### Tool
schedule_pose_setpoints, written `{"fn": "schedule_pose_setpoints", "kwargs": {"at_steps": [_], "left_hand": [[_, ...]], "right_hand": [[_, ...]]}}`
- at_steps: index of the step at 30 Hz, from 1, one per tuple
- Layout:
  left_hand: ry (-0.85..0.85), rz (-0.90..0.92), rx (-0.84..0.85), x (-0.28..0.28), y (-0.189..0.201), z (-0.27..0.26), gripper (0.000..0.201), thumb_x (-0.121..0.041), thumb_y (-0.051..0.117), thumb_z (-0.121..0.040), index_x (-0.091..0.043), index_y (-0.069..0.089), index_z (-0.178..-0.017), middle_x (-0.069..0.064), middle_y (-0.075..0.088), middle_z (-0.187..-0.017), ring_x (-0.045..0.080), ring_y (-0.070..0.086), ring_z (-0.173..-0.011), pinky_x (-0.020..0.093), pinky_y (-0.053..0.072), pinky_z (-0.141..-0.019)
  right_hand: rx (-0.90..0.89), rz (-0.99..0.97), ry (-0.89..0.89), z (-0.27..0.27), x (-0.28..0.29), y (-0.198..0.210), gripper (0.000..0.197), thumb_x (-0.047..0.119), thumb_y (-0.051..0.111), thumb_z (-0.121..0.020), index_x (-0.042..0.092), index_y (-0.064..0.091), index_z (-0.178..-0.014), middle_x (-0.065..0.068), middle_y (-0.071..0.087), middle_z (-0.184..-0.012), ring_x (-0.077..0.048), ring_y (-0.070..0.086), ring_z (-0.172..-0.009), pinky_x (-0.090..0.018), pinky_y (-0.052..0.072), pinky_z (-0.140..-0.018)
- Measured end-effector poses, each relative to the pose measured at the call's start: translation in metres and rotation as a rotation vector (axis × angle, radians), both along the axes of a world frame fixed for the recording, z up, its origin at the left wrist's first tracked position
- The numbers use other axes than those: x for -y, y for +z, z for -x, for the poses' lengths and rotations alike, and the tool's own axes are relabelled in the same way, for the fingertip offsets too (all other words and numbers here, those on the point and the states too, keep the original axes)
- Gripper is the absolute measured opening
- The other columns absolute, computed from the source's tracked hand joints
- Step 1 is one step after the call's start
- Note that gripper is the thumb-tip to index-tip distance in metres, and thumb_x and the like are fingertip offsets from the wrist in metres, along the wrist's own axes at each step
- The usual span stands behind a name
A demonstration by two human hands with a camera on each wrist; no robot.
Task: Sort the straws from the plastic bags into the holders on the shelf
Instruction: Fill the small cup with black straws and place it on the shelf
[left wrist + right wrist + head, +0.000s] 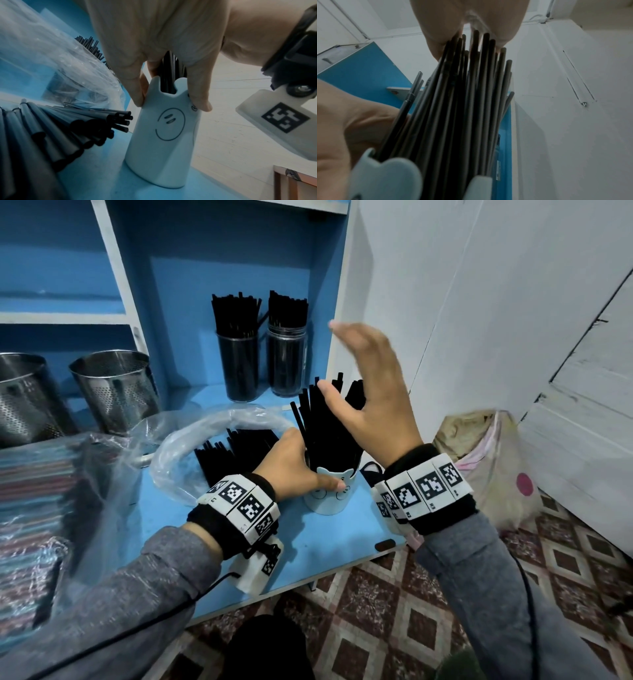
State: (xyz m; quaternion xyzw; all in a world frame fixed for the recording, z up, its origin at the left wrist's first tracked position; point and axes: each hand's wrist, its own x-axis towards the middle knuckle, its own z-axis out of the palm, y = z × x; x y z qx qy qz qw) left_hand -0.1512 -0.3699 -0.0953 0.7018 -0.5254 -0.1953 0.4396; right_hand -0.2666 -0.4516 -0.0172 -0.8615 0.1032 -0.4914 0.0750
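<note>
Two jars (263,361), two steel holders (116,392) — one cup (329,491).

head view from above looking down, both wrist views close, looking up, sharing the cup (163,135)

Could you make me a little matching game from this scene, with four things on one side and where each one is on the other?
Things:
1. pale blue cup with a drawn face
2. two clear glass jars of black straws
3. two perforated steel holders
4. clear plastic bag of loose black straws

Places:
A. far left on the shelf surface
B. lying just left of the cup
C. at the back of the blue shelf
D. in the left hand's grip, right hand above its straws

Pairs: 1-D, 2-C, 3-A, 4-B
</note>
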Motion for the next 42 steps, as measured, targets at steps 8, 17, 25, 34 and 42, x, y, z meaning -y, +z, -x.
{"fn": "schedule_pose_setpoints", "kwargs": {"at_steps": [8, 17, 25, 34, 42], "left_hand": [[-0.014, 0.036, -0.081, -0.005, 0.000, 0.007, 0.081, -0.023, 0.095, -0.057, -0.020, 0.052, -0.127, -0.002, 0.062, -0.120, 0.013, 0.059, -0.113, 0.038, 0.049, -0.100], [0.197, -0.029, -0.125, -0.051, 0.017, -0.029, 0.070, -0.027, 0.087, -0.070, -0.022, 0.048, -0.128, 0.002, 0.059, -0.124, 0.015, 0.061, -0.109, 0.033, 0.050, -0.099], [0.624, 0.047, 0.150, -0.109, 0.028, -0.096, 0.028, -0.018, 0.065, -0.078, -0.044, 0.060, -0.085, 0.006, 0.055, -0.110, 0.025, 0.054, -0.104, 0.038, 0.044, -0.099], [0.450, -0.133, 0.035, -0.129, 0.007, -0.109, 0.037, 0.000, 0.056, -0.088, -0.034, 0.063, -0.100, 0.004, 0.056, -0.107, 0.020, 0.056, -0.088, 0.033, 0.052, -0.072], [0.487, -0.026, -0.037, -0.135, 0.010, -0.119, 0.032, 0.001, 0.055, -0.091, -0.028, 0.064, -0.102, 0.002, 0.052, -0.105, 0.004, 0.049, -0.070, 0.021, 0.040, -0.061]], "right_hand": [[-0.109, -0.004, 0.000, 0.007, -0.009, 0.001, 0.027, 0.024, 0.052, -0.100, 0.010, 0.069, -0.116, -0.002, 0.068, -0.121, -0.020, 0.057, -0.121, -0.037, 0.041, -0.106], [0.293, 0.056, 0.240, -0.008, -0.069, 0.020, 0.018, -0.001, 0.066, -0.080, -0.002, 0.059, -0.097, 0.000, 0.048, -0.098, -0.016, 0.051, -0.084, -0.019, 0.042, -0.077], [-0.312, -0.222, 0.345, -0.061, -0.099, -0.021, 0.011, 0.010, 0.061, -0.088, 0.004, 0.064, -0.097, -0.007, 0.063, -0.094, -0.018, 0.057, -0.090, -0.028, 0.045, -0.084], [-1.132, -0.426, -0.286, -0.103, -0.084, -0.070, 0.057, 0.041, 0.052, -0.097, 0.015, 0.035, -0.145, -0.016, 0.030, -0.149, -0.040, 0.031, -0.136, -0.051, 0.033, -0.110], [-1.197, -0.475, -0.318, -0.122, -0.080, -0.080, 0.064, 0.030, 0.059, -0.094, 0.037, 0.027, -0.148, -0.019, 0.027, -0.146, -0.042, 0.037, -0.130, -0.051, 0.036, -0.109]]}}
